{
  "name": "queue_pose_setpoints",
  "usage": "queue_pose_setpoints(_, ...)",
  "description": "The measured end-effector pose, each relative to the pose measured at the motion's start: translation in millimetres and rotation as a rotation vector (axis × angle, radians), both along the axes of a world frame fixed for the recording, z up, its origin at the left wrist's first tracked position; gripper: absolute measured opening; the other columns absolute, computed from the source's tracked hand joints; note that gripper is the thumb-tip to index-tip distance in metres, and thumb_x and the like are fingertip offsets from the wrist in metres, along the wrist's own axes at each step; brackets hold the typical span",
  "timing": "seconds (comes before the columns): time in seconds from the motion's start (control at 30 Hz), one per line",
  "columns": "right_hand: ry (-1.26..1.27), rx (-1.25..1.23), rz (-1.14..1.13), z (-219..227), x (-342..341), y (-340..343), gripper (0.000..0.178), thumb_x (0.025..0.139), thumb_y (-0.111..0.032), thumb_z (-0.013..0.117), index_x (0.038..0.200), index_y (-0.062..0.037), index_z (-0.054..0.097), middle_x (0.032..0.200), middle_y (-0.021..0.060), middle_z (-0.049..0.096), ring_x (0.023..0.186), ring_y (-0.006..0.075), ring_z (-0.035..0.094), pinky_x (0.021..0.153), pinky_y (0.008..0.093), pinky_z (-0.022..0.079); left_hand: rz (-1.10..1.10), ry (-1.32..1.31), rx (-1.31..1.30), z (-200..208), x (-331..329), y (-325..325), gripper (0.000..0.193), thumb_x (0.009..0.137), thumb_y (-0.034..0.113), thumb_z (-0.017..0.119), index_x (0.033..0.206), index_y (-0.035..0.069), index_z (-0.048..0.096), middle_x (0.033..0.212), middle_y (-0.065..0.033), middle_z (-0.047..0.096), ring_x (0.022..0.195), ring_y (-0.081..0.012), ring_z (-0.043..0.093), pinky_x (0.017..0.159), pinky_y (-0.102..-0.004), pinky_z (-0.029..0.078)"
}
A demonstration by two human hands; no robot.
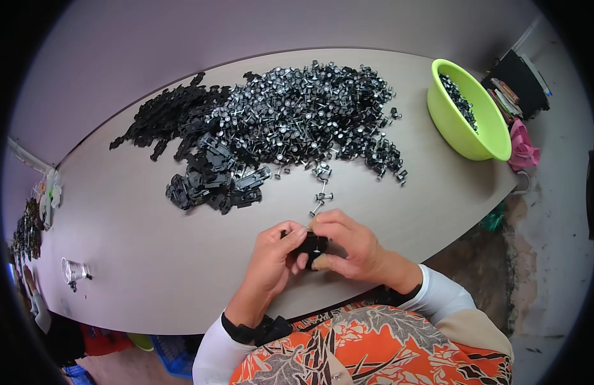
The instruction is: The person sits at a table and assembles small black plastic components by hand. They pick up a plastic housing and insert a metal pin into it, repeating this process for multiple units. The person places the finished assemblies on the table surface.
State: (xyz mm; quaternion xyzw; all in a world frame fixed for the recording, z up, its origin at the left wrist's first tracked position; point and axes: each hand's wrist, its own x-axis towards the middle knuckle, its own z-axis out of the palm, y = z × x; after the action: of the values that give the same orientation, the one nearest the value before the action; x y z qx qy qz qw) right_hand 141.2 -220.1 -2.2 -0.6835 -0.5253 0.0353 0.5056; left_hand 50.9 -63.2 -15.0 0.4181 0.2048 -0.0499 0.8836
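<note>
Step in hand, as we judge it: two-handed fitting or adjusting of one small black part point(317, 242). It sits between our left fingers point(295, 239) and right fingers point(338, 231), held just above the near side of the counter point(149, 256). Both sets are closed on it: left thumb on top, right thumb and forefinger gripping the right end. We cannot tell whether a second piece is inside the grip; the hands hide too much.

Next move, our judgement: it calls for a steady left grip while the right fingers press or turn the part square, without pinching it askew.

Counts:
- Black part in the fingers: one visible.
- Loose axles point(324, 196), just beyond the fingers: three or four, overlapping.
- Axle heap point(297, 115), farther beyond the fingers: one, pieces too many to count.
- Black heaps, left of and beyond the fingers: two, a far one point(172, 119) and a nearer one point(210, 183), the far one touching the axle heap; pieces uncountable.
- Green bowl point(441, 122), far right of the fingers: one, with uncounted axles inside.
- Clear cup point(72, 269), well left of the fingers: one.
</note>
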Motion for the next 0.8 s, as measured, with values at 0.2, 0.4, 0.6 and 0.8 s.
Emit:
queue_pose_setpoints(0.2,-0.123,-0.414,-0.226,-4.3,55.3,-24.5,0.033,0.072,0.002,0.064,0.104,0.0003,0.055,0.102,0.0139,0.057,0.089,0.0303,0.058,0.074,0.0385,0.05,0.151,-0.025,0.076,-3.1,7.5,3.7,0.013,0.092,0.014,0.056,0.094,0.001,0.058,0.075,-0.0071,0.06,0.053,-0.0126,0.059,0.044,-0.0214,0.046)
queue_pose_setpoints(0.4,-0.229,-0.31,-0.096,-5.7,54.9,-24.9,0.029,0.073,0.0,0.062,0.102,-0.0017,0.057,0.101,0.0136,0.059,0.091,0.0318,0.058,0.077,0.0398,0.049,0.058,0.0,0.116,-7.6,5.8,7.4,0.019,0.091,0.014,0.058,0.101,-0.001,0.056,0.084,-0.0115,0.062,0.058,-0.0171,0.064,0.049,-0.0257,0.054)
queue_pose_setpoints(0.6,-0.283,-0.373,-0.568,-5.3,88.1,-63.4,0.023,0.073,0.001,0.06,0.096,-0.0016,0.058,0.093,0.0124,0.058,0.086,0.0325,0.059,0.072,0.0394,0.049,0.021,0.003,0.126,-3.7,9.9,1.9,0.019,0.092,0.014,0.056,0.099,-0.003,0.059,0.086,-0.0119,0.064,0.063,-0.0167,0.066,0.054,-0.0242,0.055)
queue_pose_setpoints(0.8,-0.167,-0.471,-0.431,0.1,79.9,-63.3,0.018,0.072,-0.001,0.062,0.09,-0.0025,0.057,0.089,0.0109,0.054,0.082,0.0322,0.058,0.069,0.0405,0.049,-0.02,-0.021,0.131,-6.4,7.8,6.4,0.021,0.093,0.016,0.056,0.101,-0.003,0.058,0.089,-0.0142,0.065,0.065,-0.0176,0.067,0.056,-0.0249,0.056)
